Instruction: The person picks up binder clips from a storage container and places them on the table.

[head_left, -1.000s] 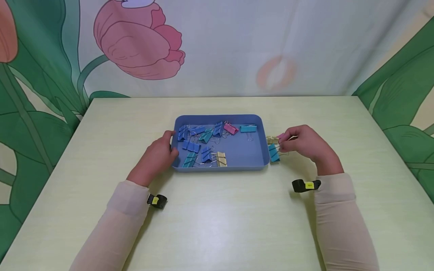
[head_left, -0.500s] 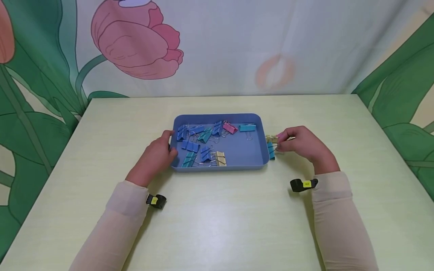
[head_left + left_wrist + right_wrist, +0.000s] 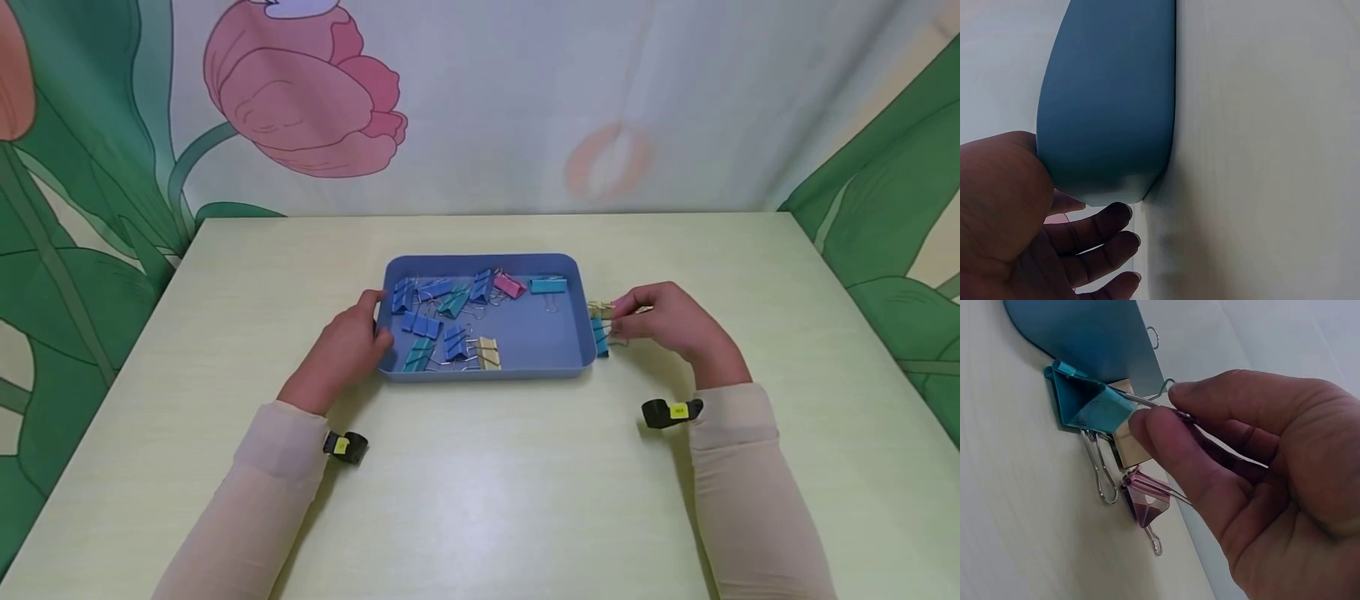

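A shallow blue tray (image 3: 540, 333) stands on the table, with several binder clips inside. My left hand (image 3: 337, 346) grips its left end; in the left wrist view that hand (image 3: 1016, 219) wraps the tray's rounded corner (image 3: 1110, 94). Beyond the right wall, my right hand (image 3: 671, 325) pinches a wire handle of a teal binder clip (image 3: 601, 337) between thumb and forefinger. The right wrist view shows this teal binder clip (image 3: 1094, 403) tilted close beside the tray's wall. Behind it are a cream binder clip (image 3: 1130, 447) and a pink binder clip (image 3: 1147, 500), partly covered by the fingers.
Blue clips (image 3: 422, 324), green clips (image 3: 453, 301) and a cream clip (image 3: 489, 352) crowd the tray's left half. A pink clip (image 3: 510, 286) and a teal clip (image 3: 548, 286) lie farther right along its back. A printed curtain (image 3: 487, 108) hangs behind the table (image 3: 480, 483).
My right hand has shifted slightly left, bringing the teal binder clip closer to the tray's right wall. My left hand keeps its grip on the tray.
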`<state>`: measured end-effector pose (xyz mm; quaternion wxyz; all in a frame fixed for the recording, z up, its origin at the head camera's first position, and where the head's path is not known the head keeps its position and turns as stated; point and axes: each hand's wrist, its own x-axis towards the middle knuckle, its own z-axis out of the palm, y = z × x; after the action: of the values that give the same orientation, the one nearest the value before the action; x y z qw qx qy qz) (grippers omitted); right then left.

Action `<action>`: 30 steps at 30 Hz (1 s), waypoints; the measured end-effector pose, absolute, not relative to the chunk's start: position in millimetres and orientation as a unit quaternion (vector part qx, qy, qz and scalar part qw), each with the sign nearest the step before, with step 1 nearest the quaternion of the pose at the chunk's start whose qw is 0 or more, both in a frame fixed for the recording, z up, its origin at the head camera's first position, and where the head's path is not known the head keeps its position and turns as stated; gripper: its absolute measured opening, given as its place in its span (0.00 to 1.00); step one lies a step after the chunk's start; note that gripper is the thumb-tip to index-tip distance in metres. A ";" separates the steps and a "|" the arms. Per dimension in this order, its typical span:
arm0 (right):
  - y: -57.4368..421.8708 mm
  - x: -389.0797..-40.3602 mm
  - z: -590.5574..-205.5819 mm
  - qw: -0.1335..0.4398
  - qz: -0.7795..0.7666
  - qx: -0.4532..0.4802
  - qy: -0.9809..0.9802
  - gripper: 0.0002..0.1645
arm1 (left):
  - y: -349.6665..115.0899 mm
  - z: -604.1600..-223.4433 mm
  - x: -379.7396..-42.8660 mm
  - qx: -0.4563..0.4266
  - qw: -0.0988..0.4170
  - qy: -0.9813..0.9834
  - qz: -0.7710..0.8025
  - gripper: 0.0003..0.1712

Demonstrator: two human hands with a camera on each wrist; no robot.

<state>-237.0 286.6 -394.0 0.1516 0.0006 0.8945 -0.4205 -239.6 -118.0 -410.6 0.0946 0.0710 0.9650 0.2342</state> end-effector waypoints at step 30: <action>219.6 -214.1 -359.5 -0.041 -0.313 -0.070 0.946 0.11 | -118.3 -413.5 -238.2 0.083 0.027 0.977 0.192 0.30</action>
<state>-214.1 219.6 -359.5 -0.0406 -0.0697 0.9464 -0.3129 -238.2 -118.3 -413.5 0.0265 0.0834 0.9774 0.1922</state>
